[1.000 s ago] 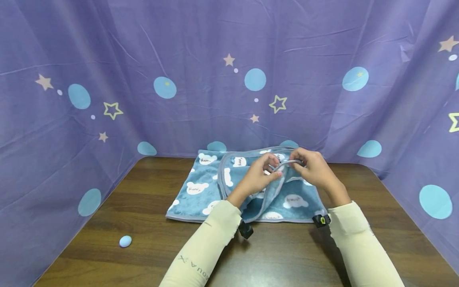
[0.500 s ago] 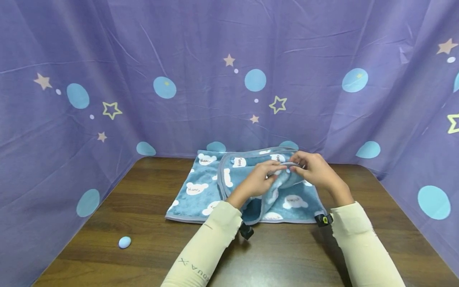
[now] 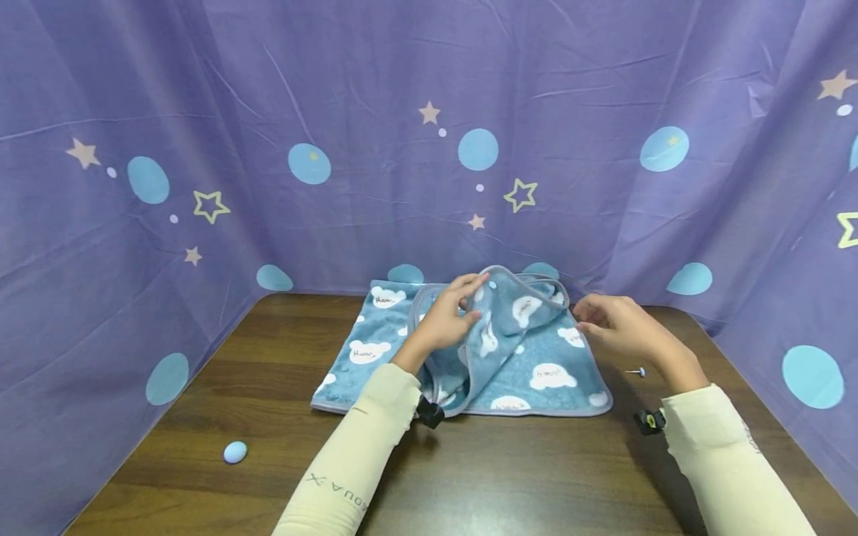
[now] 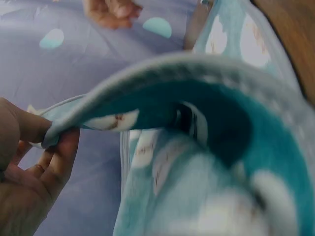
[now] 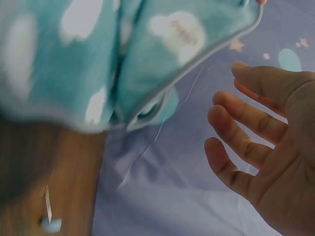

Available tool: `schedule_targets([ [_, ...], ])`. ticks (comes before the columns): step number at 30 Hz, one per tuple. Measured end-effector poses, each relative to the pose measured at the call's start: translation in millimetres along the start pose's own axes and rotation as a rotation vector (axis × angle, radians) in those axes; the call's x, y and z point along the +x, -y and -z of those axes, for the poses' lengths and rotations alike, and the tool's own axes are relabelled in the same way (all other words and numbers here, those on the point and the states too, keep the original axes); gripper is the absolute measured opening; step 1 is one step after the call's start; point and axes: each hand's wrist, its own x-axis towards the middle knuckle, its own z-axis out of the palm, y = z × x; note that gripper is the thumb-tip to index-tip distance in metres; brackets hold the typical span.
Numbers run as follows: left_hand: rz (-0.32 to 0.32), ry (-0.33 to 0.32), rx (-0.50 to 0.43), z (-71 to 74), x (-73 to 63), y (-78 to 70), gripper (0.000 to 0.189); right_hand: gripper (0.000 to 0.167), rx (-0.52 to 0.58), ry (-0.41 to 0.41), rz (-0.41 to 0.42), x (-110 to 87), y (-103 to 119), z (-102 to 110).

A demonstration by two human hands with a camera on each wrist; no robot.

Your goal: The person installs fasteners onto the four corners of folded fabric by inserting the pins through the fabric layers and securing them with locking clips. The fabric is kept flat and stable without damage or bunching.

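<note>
A teal fleece blanket (image 3: 551,376) with white bear heads and a grey bound edge lies folded on the table. My left hand (image 3: 445,316) pinches a corner of its upper layer between thumb and fingers and holds it raised. In the left wrist view, that lifted edge (image 4: 197,61) curves away from my left hand (image 4: 37,167), and the layers gape open beneath. To the right of the blanket hovers my right hand (image 3: 620,324), holding nothing. The right wrist view shows my right hand (image 5: 266,128) with spread, slightly bent fingers, apart from the cloth (image 5: 182,37).
A small pale blue egg-shaped ball (image 3: 234,452) sits at the left on the brown wooden table (image 3: 529,484). Right of the blanket lies a thin pin-like piece with a blue head (image 3: 641,371). A purple curtain (image 3: 375,149) surrounds the back and sides.
My left hand has lifted the blanket corner up and to the left. My right hand has let go of the edge and moved right. The pin-like piece has come into view.
</note>
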Motion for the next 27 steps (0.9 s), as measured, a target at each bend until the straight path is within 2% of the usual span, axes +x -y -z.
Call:
schedule_targets([
  [5,0.056,-0.027,-0.043,12.5,-2.9,19.4,0.081,0.014,-0.079,0.058,0.011,-14.8,-15.6,5.0],
  [8,0.119,-0.029,-0.123,19.6,-3.7,30.5,0.087,0.014,-0.109,0.109,-0.003,-24.0,-23.3,7.3],
  [13,0.272,0.016,-0.285,32.7,-4.9,48.3,0.096,0.012,-0.141,0.188,-0.075,-39.9,-34.5,10.5],
  [16,0.319,0.059,-0.326,40.5,-5.1,59.2,0.102,0.013,-0.160,0.220,-0.083,-48.0,-42.3,10.4],
  [18,0.331,0.095,-0.318,45.2,-5.5,65.6,0.104,0.014,-0.174,0.238,-0.077,-53.3,-47.6,10.2],
  [21,0.344,0.131,-0.258,51.3,-5.9,72.8,0.107,0.020,-0.195,0.263,-0.060,-61.2,-56.4,10.1],
  [27,0.401,0.157,-0.124,57.5,-6.9,83.7,0.110,0.034,-0.249,0.301,0.025,-74.7,-70.8,6.9],
])
